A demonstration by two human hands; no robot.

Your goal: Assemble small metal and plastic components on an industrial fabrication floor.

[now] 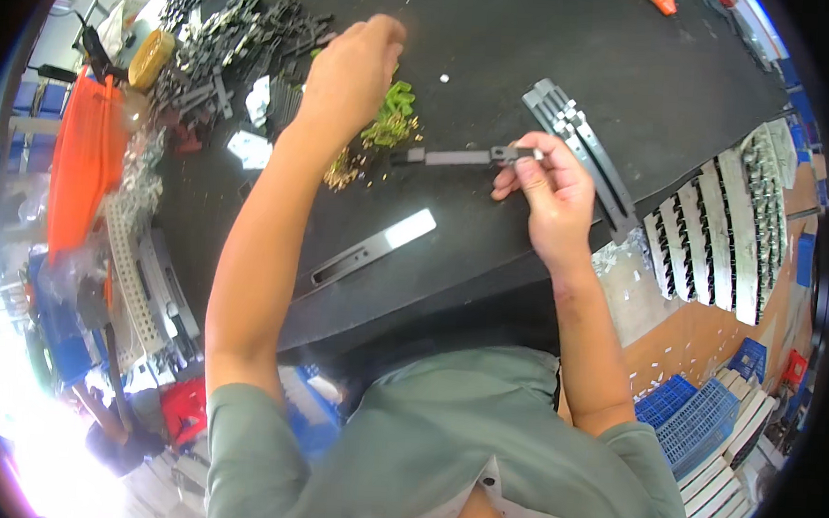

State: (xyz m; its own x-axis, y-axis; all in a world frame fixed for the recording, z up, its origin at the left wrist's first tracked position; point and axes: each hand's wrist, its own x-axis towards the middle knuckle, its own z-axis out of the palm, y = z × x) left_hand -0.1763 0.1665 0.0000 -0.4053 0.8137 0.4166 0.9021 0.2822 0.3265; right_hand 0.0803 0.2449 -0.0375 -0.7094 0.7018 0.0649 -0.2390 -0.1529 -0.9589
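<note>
My right hand (554,196) grips one end of a slim dark grey slide bar (457,156) between thumb and fingers. The bar lies level, its other end pointing left. My left hand (349,77) is over a small heap of green plastic pieces (394,103), fingers curled down and together; whatever they hold is hidden. Small tan bits (341,171) are scattered beside the green heap. Nearer to me, a silvery metal rail (378,245) lies slanted on the black table (481,65). Right of my right hand rest several long metal rails (584,146) side by side.
Dark metal parts (248,39) are piled at the far left, near a roll of yellowish tape (151,59) and an orange bin (82,162). White strips with black parts (716,233) stand on the right. Blue crates (697,419) sit low right. Another person (124,436) is at lower left.
</note>
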